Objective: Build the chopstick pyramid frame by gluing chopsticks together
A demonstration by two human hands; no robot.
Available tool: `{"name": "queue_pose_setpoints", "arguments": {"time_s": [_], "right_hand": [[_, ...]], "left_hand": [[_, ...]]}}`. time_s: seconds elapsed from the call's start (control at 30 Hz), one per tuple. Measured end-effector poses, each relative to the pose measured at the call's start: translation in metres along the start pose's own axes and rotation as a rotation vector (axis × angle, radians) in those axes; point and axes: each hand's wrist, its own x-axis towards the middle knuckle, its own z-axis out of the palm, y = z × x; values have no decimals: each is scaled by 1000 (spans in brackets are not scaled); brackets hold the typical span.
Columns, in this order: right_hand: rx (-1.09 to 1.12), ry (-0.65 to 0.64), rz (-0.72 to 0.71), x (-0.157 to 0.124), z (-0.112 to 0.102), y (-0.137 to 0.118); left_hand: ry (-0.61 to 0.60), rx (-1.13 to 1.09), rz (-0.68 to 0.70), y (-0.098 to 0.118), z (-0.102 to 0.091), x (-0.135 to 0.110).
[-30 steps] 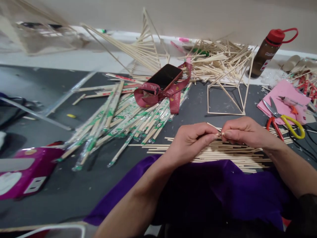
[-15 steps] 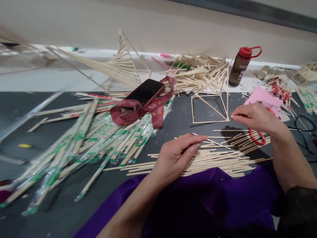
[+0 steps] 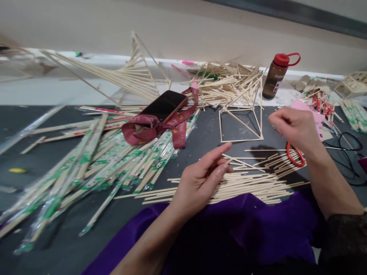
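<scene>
My left hand (image 3: pixel 197 177) hovers over the loose wooden sticks (image 3: pixel 249 185) near the table's front, its index finger stretched out and thumb apart. No thing is plainly held in it. Higher on the right, my right hand (image 3: pixel 298 128) is closed with the fingertips curled in; whatever it may pinch is hidden. Just left of that hand stands an open frame of thin sticks (image 3: pixel 241 141), with a square base and slanted struts. Beneath the right hand, red-handled scissors (image 3: pixel 296 162) lie partly covered on the sticks.
Paper-wrapped chopsticks (image 3: pixel 114 168) spread across the left, with a phone (image 3: pixel 164 105) and red lanyard (image 3: pixel 179 137) on top. A larger stick structure (image 3: pixel 123 80), a stick pile (image 3: pixel 226 88) and a bottle (image 3: pixel 273 78) stand behind. Pink paper (image 3: pixel 318 118) and a black cable (image 3: pixel 344 149) lie right.
My left hand's index finger has lifted and its fingers have spread. My right hand has risen slightly and turned, its fingertips curling inward. The view has shifted a little.
</scene>
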Motion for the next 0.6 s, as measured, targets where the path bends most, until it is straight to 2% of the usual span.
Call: {"name": "queue_pose_setpoints", "arguments": {"time_s": [0.07,0.17,0.27,0.37,0.47,0.53,0.6], "right_hand": [[187,-226,-189,-12,10,-33],[429,-365,-322,-28,30,-57],[627,-390,-297,-37,44,-57],[730,-390,-230,-39,45,-54],[805,-254,-62,-33,37,-51],[852,-57,47,-27,28,-48],[889,115,76,-20,19,-46]], "left_hand": [[-8,-190,-46,-2,1,-2],[-60,-413,-102,-1,3,-4],[-111,-516,-194,7,5,-4],[-119,-533,-251,16,7,-3],[-92,-484,-265,20,7,0],[-55,-435,-273,19,7,2],[-19,-395,-275,19,7,4]]}}
